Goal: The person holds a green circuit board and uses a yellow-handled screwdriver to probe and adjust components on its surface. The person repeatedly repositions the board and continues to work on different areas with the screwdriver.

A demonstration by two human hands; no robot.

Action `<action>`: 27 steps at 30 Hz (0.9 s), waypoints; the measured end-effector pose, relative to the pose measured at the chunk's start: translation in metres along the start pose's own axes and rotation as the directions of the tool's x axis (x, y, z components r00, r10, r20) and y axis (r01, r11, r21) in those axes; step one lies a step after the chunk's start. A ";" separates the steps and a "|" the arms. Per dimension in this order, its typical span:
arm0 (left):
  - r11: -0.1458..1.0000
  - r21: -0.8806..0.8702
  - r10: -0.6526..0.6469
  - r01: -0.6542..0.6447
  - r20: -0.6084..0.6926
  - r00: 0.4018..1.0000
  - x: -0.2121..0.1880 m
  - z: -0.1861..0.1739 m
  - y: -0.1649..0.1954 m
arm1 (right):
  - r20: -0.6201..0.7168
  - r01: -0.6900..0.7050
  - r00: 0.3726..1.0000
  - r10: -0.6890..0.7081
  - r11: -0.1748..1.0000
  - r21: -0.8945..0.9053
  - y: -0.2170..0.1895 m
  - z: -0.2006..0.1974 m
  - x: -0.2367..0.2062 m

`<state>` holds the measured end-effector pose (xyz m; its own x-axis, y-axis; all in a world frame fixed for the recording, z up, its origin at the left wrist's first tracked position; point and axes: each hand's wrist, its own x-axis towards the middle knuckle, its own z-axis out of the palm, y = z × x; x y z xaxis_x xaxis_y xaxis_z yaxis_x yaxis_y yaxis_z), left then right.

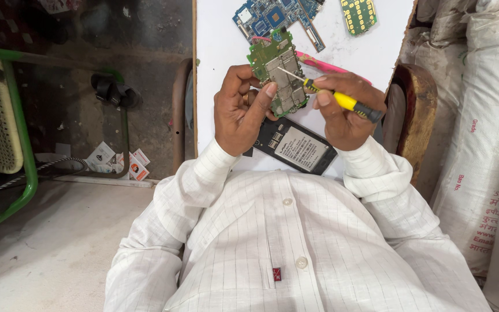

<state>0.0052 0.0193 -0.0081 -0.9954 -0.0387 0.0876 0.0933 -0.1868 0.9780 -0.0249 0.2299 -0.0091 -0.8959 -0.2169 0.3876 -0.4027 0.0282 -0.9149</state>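
On the far left a green chair is cut off by the edge; some small paper packets lie on the dusty floor beside it, too small to make out well. The person's left hand is closed around a green circuit board, with the thumb pressed on its face; the fingers hide the board's left edge. The board is held up just above the white table. Under both hands lies a black phone shell, partly covered by them. The right hand grips a yellow screwdriver, and its thin metal tip touches the board. A pink tool peeks out behind the hands; most of it is hidden. At the top, a blue circuit board and a small keypad board are cut off. White sacks stand on the right; what is inside cannot be seen.
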 end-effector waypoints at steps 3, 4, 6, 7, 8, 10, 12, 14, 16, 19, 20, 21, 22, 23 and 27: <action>1.000 0.003 0.000 0.000 -0.003 1.000 0.000 -0.001 -0.001 | -0.037 -0.022 0.999 0.023 1.000 0.017 0.001 0.000 0.001; 1.000 0.008 0.000 0.000 -0.004 1.000 0.000 -0.001 -0.001 | -0.044 -0.028 0.999 0.029 0.999 0.029 0.001 0.000 0.002; 1.000 0.016 0.010 -0.010 -0.006 1.000 0.000 -0.001 -0.002 | -0.052 -0.036 0.998 0.038 0.999 0.040 0.001 0.000 0.001; 1.000 0.021 0.015 -0.015 -0.007 1.000 0.000 -0.001 -0.002 | -0.056 -0.040 0.998 0.042 0.998 0.046 0.001 0.000 0.001; 0.999 0.035 0.017 -0.017 -0.007 1.000 0.000 -0.001 -0.002 | -0.066 -0.041 0.997 0.045 0.997 0.062 0.002 0.000 0.001; 0.998 0.065 0.021 -0.021 -0.006 1.000 -0.001 -0.001 -0.002 | -0.085 -0.043 0.995 0.051 0.995 0.095 0.003 0.001 0.000; 0.998 0.068 0.017 -0.017 -0.004 1.000 -0.001 -0.002 -0.001 | -0.086 -0.039 0.995 0.048 0.994 0.099 0.005 0.001 0.000; 0.997 0.077 0.014 -0.013 -0.007 1.000 -0.001 -0.003 -0.001 | -0.093 -0.026 0.995 0.036 0.993 0.112 0.007 0.001 0.000; 0.996 0.090 0.011 -0.010 -0.014 1.000 -0.001 -0.003 0.000 | -0.104 -0.002 0.994 0.016 0.991 0.133 0.009 0.002 -0.001; 0.998 0.070 0.007 -0.007 -0.010 1.000 -0.002 -0.001 0.000 | -0.075 0.003 0.997 0.002 0.998 0.068 0.008 -0.001 -0.003; 0.997 0.074 0.011 -0.010 -0.010 1.000 -0.003 -0.001 -0.001 | -0.081 0.010 0.997 -0.004 0.997 0.071 0.008 -0.001 -0.003; 0.997 0.078 0.014 -0.014 -0.009 1.000 -0.003 0.000 0.000 | -0.087 0.018 0.996 -0.011 0.997 0.074 0.008 -0.001 -0.003; 0.996 0.083 0.019 -0.018 -0.011 1.000 -0.004 -0.001 -0.001 | -0.092 0.026 0.996 -0.019 0.997 0.077 0.007 -0.001 -0.002; 0.997 0.077 0.021 -0.020 -0.016 1.000 -0.004 0.000 -0.001 | -0.078 0.047 0.996 -0.042 0.997 0.059 0.007 -0.001 -0.001; 0.998 0.060 0.016 -0.014 -0.028 0.999 -0.004 0.000 -0.001 | -0.042 0.117 0.992 -0.120 0.990 -0.077 0.002 -0.002 0.003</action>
<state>0.0087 0.0198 -0.0094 -0.9928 -0.0689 0.0980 0.1061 -0.1270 0.9862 -0.0287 0.2313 -0.0091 -0.8482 -0.1776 0.4990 -0.5175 0.0776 -0.8521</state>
